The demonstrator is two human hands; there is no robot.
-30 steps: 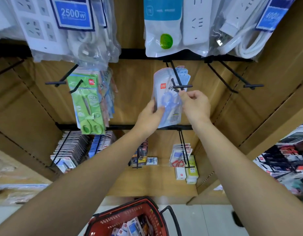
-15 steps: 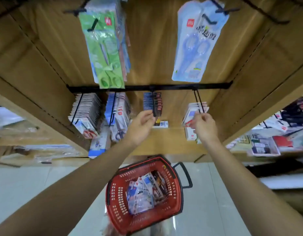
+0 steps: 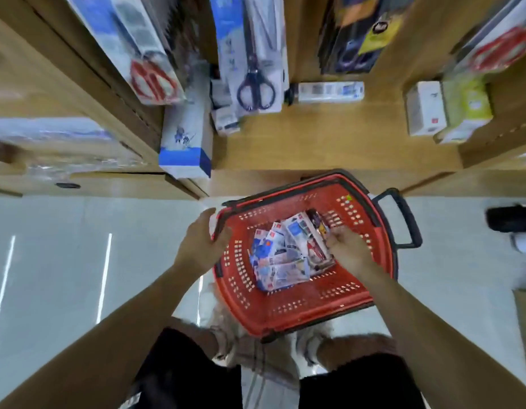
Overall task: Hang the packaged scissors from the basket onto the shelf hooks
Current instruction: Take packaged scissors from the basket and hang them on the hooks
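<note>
Hands meet at a red basket (image 3: 285, 320). The left hand (image 3: 201, 246) grips its left rim, thumb over the inner edge and fingers curved down the outside. The right hand (image 3: 348, 250) reaches inside, knuckles up, its fingers curled down onto the right edge of the pile of packaged scissors (image 3: 278, 258). Whether those fingers pinch a pack or only touch it cannot be told, since blur and the back of the hand hide the fingertips. The pile lies on the basket floor between the two hands, flat blue-and-white cards overlapping at angles, with a darker red-and-black pack (image 3: 316, 246) just under the right hand's fingers. Beyond the right hand, on the basket's far-right side, a black handle (image 3: 403, 219) sticks outward. Beneath both forearms the person's dark shorts (image 3: 179, 376) show, and pale floor tiles (image 3: 78, 261) spread outward of the left hand. Farther ahead of the hands runs a wooden shelf (image 3: 329, 143). Ahead of the left hand is a carded pair of black-handled scissors (image 3: 255, 87), with a red-handled pack (image 3: 151, 79) further to that hand's outer side and a blue-and-white box (image 3: 185, 146) nearer to it. Ahead of the right hand a long white box (image 3: 329, 91) lies on the shelf, and farther outward a white box (image 3: 425, 112) touches a yellow-green box (image 3: 467, 112). Outward of the right hand a blurred black object (image 3: 509, 219) lies on the floor.
</note>
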